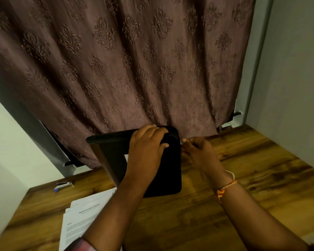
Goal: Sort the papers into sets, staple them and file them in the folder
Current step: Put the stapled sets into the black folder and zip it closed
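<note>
Warm brown wood-grain worktop [225,205] runs from the near edge to a heavy mauve-brown curtain with embossed damask motifs [134,69] that hangs across the far side, with pale grey-green walls [288,87] on either side. At the far middle of the worktop, just under the curtain's hem, sits the black zip-around document folder [170,171]; a sliver of white shows on its face beside the left wrist (what it is cannot be told). The left hand [145,151] lies over the folder's far right corner, its grip closed on it, with fingers curled over the far edge and the thumb laid on the top face. The right hand [198,151] is just beside the folder's right edge, its grip pressed together, thumb and forefinger pinching the silvery zip tab [181,142] there. A white and orange thread band [227,185] circles the right wrist. On the near left of the worktop lies a loose stack of white printed papers [83,214], partly covered by the left forearm. Farther left, near the wall, is a small blue and white object [63,184], too blurred to name.
</note>
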A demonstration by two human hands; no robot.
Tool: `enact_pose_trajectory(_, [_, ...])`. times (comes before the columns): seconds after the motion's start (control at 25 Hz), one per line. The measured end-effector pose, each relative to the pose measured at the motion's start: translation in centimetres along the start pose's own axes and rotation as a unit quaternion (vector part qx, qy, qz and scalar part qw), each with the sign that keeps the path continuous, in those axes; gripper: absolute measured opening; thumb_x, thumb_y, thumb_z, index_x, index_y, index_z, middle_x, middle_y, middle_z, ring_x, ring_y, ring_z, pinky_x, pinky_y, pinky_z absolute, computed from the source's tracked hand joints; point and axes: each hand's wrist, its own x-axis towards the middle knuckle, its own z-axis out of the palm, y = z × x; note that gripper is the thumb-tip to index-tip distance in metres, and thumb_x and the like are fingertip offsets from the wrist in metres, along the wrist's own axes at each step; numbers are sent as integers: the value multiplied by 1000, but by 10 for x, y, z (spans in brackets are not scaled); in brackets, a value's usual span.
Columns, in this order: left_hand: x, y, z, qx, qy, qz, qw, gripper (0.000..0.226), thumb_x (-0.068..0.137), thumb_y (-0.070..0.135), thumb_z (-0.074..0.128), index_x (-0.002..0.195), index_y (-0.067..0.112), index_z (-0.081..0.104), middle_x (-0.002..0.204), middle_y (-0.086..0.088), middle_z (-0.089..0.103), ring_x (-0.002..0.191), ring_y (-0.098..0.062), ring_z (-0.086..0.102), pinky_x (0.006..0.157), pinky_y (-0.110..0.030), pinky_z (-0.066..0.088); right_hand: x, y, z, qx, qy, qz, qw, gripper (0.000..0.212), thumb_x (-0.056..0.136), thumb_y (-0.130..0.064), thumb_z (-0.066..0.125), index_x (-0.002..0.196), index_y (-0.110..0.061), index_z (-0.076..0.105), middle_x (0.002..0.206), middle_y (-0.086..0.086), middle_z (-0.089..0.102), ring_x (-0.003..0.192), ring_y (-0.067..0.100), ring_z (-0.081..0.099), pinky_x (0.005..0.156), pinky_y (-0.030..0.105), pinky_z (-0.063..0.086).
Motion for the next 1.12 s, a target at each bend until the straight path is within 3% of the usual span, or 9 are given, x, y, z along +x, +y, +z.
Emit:
enact_pose_trajectory(0.12, [2,0,-2,-30,-6,-22,999,24,84,20,76,107,19,67,111,2,67,117,-20,57,103,-46,45,0,30,-8,-2,3,12,1000,19,100,-8,57,86,3,62,66,3,62,63,5,61,57,15,50])
enact_pose_trajectory(0.28, [3,-16,-10,-70,-35,-23,997,26,79,14,79,103,16,68,112,-1,69,118,-17,55,113,-50,37,2,73,-19,-92,-6,18,996,21,95,-18,66,77,-8,63,69,0,62,66,7,57,62,24,48])
enact_pose_trajectory(0.4, [2,-20,-25,-125,-55,-29,990,22,81,9,77,98,15,65,113,6,70,126,-11,53,121,-52,25,-7,94,-32,-160,-33,0,986,17,94,-23,68,91,-6,66,96,-2,68,84,-1,63,72,14,49])
enact_pose_trajectory(0.52, [3,-22,-43,-212,-45,-81,973,20,85,6,75,96,16,62,116,10,71,133,-5,51,123,-55,18,-29,95,-41,-140,-55,-20,988,16,97,-28,63,90,-14,66,100,-4,69,90,12,67,77,32,55])
enact_pose_trajectory(0.64, [3,-20,-64,-332,3,-174,927,28,87,-1,71,96,22,59,119,1,71,130,-7,55,117,-49,37,-49,75,-51,-111,-46,-58,991,17,99,-23,59,85,-15,62,75,-11,67,62,9,59,56,31,46])
enact_pose_trajectory(0.76, [-6,-23,-79,-370,69,-295,878,31,89,2,70,100,28,56,120,1,69,117,-11,64,101,-33,53,-54,45,-61,-159,-16,-125,979,15,97,-20,61,83,-25,61,84,-16,70,70,2,63,58,21,47])
enact_pose_trajectory(0.96, [-42,-32,-72,-311,45,-406,858,25,96,23,65,103,41,50,116,11,59,119,-22,56,92,-41,54,-40,12,-60,-322,-6,-200,925,3,92,-26,64,92,-25,67,87,-14,69,77,3,63,64,24,51])
enact_pose_trajectory(1.04, [-50,-37,-69,-243,12,-391,888,39,92,25,71,115,45,47,130,7,53,127,-25,50,100,-48,51,-34,11,-56,-336,-19,-198,921,7,92,-27,64,94,-23,69,90,-11,71,79,8,65,65,30,53])
enact_pose_trajectory(1.12, [-51,-37,-62,-56,-46,-318,945,70,81,26,82,139,39,44,150,-8,36,140,-33,37,113,-57,39,-31,12,-52,-350,-25,-199,915,7,92,-28,63,95,-23,68,91,-9,71,77,10,64,64,31,53])
